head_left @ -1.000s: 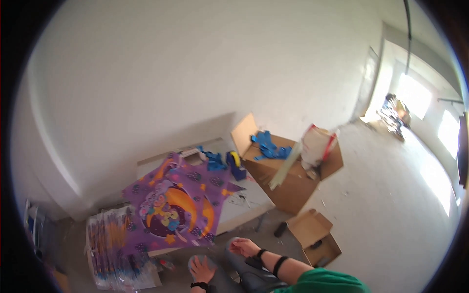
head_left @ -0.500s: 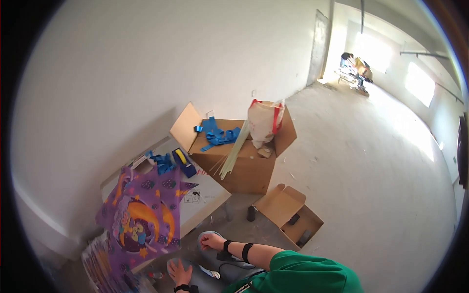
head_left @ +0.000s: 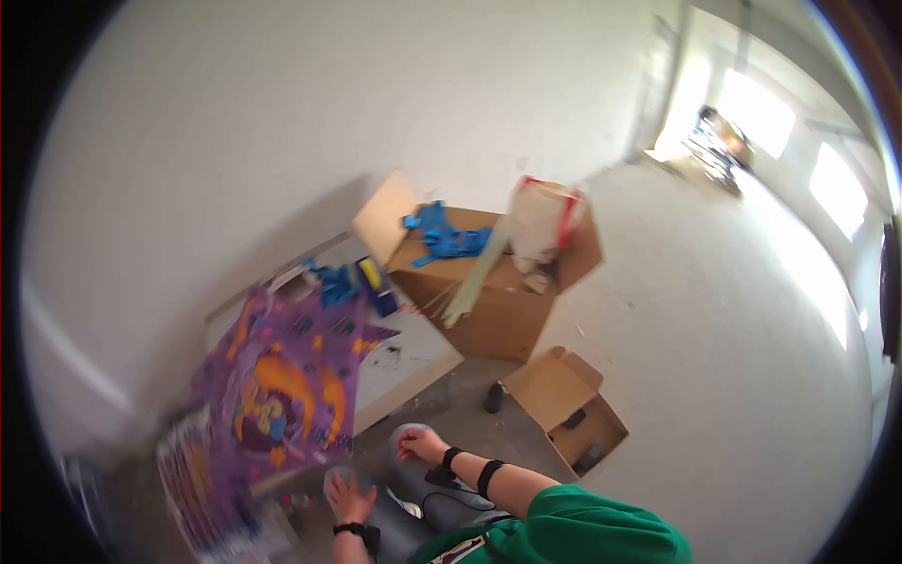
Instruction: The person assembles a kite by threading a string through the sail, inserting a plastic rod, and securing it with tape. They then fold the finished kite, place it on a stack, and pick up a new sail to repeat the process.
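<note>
My left hand (head_left: pixel 350 498) lies spread on one knee of my grey trousers, its fingers apart and nothing in it. My right hand (head_left: pixel 420 444) rests at the other knee, loosely curled with gaps between the fingers, and no object shows in it. Beyond my knees a purple printed sheet (head_left: pixel 329 399) with orange moons drapes over a white box (head_left: pixel 409 371). On that box's far part sit a blue tape dispenser (head_left: pixel 378 289) with a yellow roll and a crumpled blue strip (head_left: pixel 331 282).
An open cardboard carton (head_left: pixel 498 315) holds blue strips (head_left: pixel 451 235), pale thin sticks (head_left: pixel 477 282) and a white bag (head_left: pixel 542 224) with red handles. Right of my knees lies a smaller open box (head_left: pixel 601 434) beside a dark cylinder (head_left: pixel 494 398). Stacked plastic packs (head_left: pixel 188 479) stand left.
The whole view has swung slightly, so the boxes and far room sit farther right. Both hands remain at my knees; nothing was picked up or put down.
</note>
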`<state>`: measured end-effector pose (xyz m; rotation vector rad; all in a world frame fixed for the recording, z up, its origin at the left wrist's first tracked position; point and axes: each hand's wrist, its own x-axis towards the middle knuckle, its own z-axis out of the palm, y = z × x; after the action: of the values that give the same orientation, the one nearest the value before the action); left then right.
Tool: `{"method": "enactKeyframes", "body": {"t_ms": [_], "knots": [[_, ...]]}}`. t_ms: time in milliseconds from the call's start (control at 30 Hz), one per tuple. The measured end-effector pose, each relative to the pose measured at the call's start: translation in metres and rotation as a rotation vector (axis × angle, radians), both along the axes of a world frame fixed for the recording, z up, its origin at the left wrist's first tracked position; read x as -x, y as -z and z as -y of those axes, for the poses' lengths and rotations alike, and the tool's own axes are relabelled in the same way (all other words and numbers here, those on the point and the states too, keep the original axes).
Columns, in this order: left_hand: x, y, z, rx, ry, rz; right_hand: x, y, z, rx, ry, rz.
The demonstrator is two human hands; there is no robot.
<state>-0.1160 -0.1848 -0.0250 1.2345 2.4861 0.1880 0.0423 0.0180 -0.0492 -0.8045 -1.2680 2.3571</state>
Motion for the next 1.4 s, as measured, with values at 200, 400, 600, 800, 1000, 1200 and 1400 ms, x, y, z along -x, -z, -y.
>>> {"method": "enactKeyframes", "body": {"t_ms": [200,400,600,800,1000,1200,1400], "knots": [[0.0,-0.012,0.006,-0.006,-0.118,0.071,0.011,-0.014,0.006,0.043,0.002,0.111],[0.007,-0.014,0.019,-0.022,-0.155,0.058,0.031,-0.014,0.009,0.066,-0.046,0.137],[0.023,-0.003,0.03,-0.094,-0.242,0.097,0.048,-0.015,0.015,0.045,-0.104,0.182],[0.037,0.009,0.021,-0.253,-0.385,0.014,0.054,-0.021,0.018,0.036,-0.112,0.261],[0.043,0.01,0.017,-0.387,-0.381,-0.135,0.104,-0.026,0.01,0.139,-0.159,0.248],[0.047,-0.001,-0.001,-0.429,-0.364,-0.176,0.199,0.018,-0.021,-0.043,-0.024,0.287],[0.051,-0.003,0.006,-0.417,-0.387,-0.151,0.258,0.031,-0.03,-0.241,-0.006,0.56]]}}
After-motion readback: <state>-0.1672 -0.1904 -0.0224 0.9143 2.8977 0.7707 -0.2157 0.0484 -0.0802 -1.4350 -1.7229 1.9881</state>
